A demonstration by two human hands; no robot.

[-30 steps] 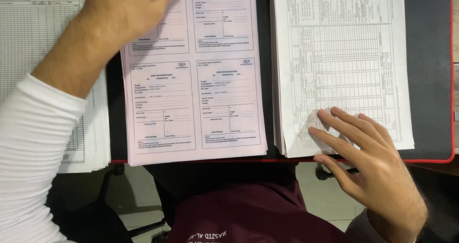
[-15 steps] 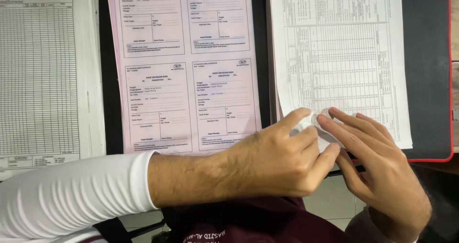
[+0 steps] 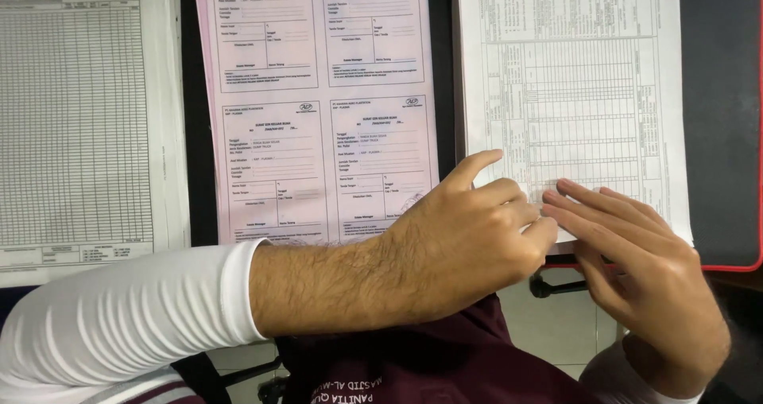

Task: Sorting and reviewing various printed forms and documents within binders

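The white tabulated stack (image 3: pixel 572 94) lies at the desk's near right edge; its lower corner is pinched by the left hand (image 3: pixel 469 237) and pressed flat by the open right hand (image 3: pixel 636 269). Several sheets could be lifted together or the corner creased if the pinch is taken too deep.

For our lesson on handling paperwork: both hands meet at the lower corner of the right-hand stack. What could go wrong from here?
1. The left hand and right hand pinch the white stack at its corner, which overhangs the desk edge; sheets might crease or slide off.
2. The left forearm crosses the pink forms and could drag them.
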